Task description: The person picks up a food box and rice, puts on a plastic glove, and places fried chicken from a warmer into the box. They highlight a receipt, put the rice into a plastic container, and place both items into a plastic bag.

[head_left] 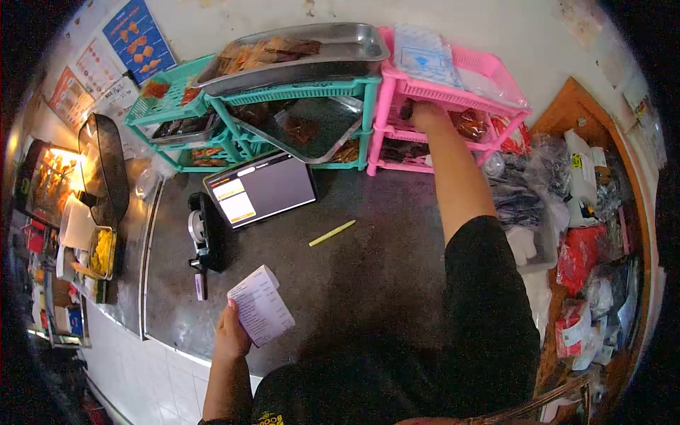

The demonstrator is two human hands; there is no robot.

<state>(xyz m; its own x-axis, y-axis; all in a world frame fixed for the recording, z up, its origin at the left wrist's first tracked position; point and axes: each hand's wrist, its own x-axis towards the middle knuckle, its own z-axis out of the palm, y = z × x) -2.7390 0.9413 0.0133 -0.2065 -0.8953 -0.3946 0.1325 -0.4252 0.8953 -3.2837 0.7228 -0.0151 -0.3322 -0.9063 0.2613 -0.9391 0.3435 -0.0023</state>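
A printed paper slip (262, 308) is pinched in my left hand (232, 331) near the front edge of the dark counter. My right arm reaches up to the pink rack (379, 134), and my right hand (423, 115) is inside its upper compartment, beneath the top tray. The fingers there are mostly hidden, so what they touch cannot be made out. Packed items in clear plastic (469, 125) lie to the right of that hand. On the counter between my arms lies a yellow-green pen (332, 234). Behind it a tablet (265, 190) shows a lit screen.
A black tape dispenser (205, 230) stands left of the tablet. Green racks (297, 88) hold metal trays, with a large tray of food (297, 57) on top. At right are a bin of plastic bags (531, 241) and red packets (581, 262). A yellow-filled container (103, 251) sits left.
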